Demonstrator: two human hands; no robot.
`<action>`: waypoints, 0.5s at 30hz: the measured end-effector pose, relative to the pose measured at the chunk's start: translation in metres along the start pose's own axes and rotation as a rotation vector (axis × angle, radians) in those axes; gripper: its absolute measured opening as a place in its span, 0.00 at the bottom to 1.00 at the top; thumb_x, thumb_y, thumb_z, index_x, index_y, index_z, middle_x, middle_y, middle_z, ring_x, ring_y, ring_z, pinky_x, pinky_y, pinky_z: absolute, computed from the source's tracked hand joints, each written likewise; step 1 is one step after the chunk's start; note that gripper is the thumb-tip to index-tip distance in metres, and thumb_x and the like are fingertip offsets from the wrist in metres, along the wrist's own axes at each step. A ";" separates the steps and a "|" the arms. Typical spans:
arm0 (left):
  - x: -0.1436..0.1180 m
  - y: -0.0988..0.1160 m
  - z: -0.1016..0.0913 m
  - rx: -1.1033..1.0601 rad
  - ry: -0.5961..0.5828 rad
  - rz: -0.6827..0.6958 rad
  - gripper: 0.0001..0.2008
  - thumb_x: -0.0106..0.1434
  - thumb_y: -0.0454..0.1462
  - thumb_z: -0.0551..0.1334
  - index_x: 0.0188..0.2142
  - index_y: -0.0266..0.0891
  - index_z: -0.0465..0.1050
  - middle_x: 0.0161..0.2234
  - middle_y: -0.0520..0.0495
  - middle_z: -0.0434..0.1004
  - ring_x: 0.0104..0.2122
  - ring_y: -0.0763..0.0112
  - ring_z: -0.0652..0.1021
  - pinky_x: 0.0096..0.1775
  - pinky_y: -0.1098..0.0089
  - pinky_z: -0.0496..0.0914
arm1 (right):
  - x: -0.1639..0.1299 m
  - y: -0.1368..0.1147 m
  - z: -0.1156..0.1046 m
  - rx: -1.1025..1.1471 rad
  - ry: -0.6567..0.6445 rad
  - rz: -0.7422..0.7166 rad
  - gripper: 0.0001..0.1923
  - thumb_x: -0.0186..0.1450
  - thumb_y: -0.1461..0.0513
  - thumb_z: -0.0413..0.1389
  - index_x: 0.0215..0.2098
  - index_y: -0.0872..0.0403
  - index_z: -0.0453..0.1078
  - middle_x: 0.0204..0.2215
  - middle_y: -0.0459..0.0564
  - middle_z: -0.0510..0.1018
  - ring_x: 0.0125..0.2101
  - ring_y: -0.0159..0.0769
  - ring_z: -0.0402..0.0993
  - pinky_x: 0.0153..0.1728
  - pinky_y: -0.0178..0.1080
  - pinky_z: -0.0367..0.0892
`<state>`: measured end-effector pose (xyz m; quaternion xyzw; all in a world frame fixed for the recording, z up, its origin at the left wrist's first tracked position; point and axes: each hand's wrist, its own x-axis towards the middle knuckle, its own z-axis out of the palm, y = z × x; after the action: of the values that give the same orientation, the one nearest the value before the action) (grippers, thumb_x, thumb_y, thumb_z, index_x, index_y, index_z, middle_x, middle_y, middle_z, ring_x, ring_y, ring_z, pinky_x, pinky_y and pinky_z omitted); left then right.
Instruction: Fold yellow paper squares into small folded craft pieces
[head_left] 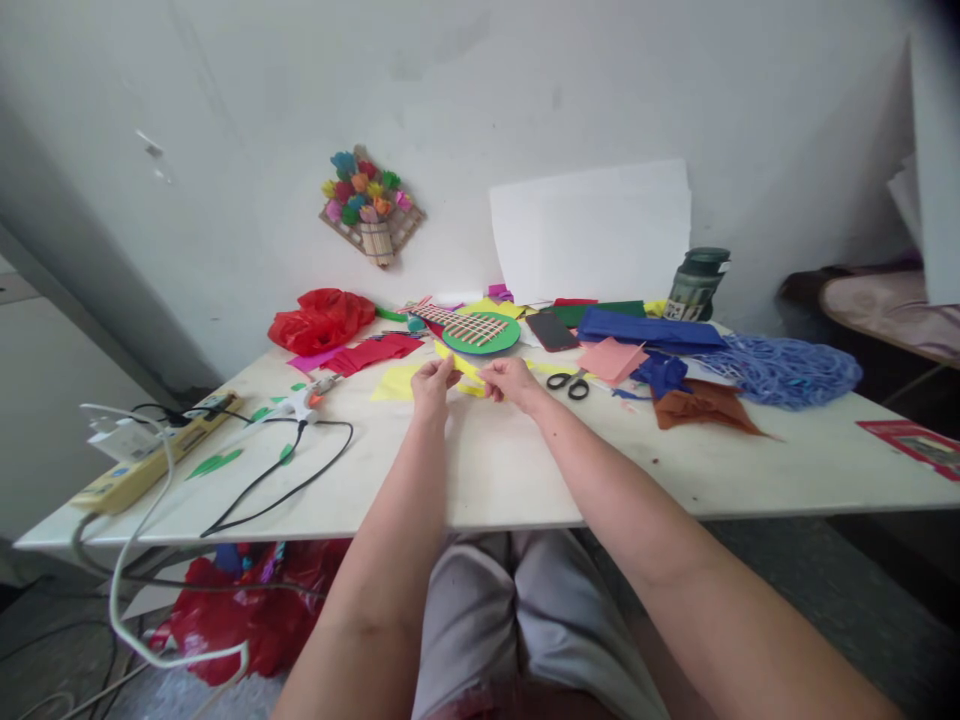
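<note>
I sit at a home craft corner: my desk point(750, 470) carries coloured paper scraps point(375, 352), scissors point(568, 383) (black-handled), and a glue gun point(304, 400).

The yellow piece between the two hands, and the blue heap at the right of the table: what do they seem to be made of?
The yellow piece, pinched by the left hand and the right hand, looks like thin matte craft paper: flat, with sharp edges. The blue heap looks like a loose net or shredded strands, perhaps plastic; its open, tangled weave shows, but the material is uncertain.
</note>
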<state>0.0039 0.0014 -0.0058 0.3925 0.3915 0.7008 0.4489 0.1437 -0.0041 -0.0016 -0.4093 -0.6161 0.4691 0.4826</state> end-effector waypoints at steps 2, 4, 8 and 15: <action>0.000 0.000 0.001 0.000 -0.003 0.006 0.16 0.40 0.44 0.66 0.21 0.34 0.66 0.17 0.50 0.70 0.20 0.76 0.71 0.29 0.72 0.67 | -0.001 -0.002 -0.001 -0.015 0.025 -0.029 0.08 0.53 0.62 0.54 0.19 0.58 0.63 0.09 0.42 0.67 0.08 0.22 0.58 0.10 0.26 0.55; -0.001 0.001 0.001 -0.005 0.009 0.011 0.16 0.40 0.44 0.66 0.21 0.34 0.66 0.17 0.50 0.70 0.20 0.76 0.71 0.29 0.72 0.67 | -0.001 -0.004 -0.002 -0.013 0.010 -0.032 0.08 0.54 0.62 0.54 0.20 0.58 0.63 0.10 0.43 0.68 0.08 0.23 0.59 0.10 0.27 0.56; 0.000 0.005 -0.001 -0.055 0.077 0.000 0.16 0.40 0.44 0.65 0.24 0.34 0.66 0.19 0.50 0.70 0.22 0.75 0.73 0.30 0.71 0.67 | -0.001 -0.007 -0.010 0.029 0.060 -0.034 0.09 0.57 0.59 0.51 0.27 0.58 0.65 0.18 0.47 0.73 0.15 0.24 0.66 0.15 0.27 0.60; 0.000 0.007 -0.005 -0.046 0.075 -0.055 0.17 0.39 0.44 0.66 0.24 0.34 0.66 0.19 0.49 0.70 0.21 0.74 0.73 0.29 0.72 0.67 | 0.001 -0.007 -0.019 0.028 0.152 -0.143 0.09 0.54 0.61 0.53 0.32 0.57 0.65 0.28 0.48 0.74 0.23 0.25 0.69 0.20 0.27 0.63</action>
<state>-0.0027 -0.0011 -0.0016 0.3443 0.4025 0.7113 0.4621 0.1613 -0.0016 0.0073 -0.3920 -0.5988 0.4095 0.5657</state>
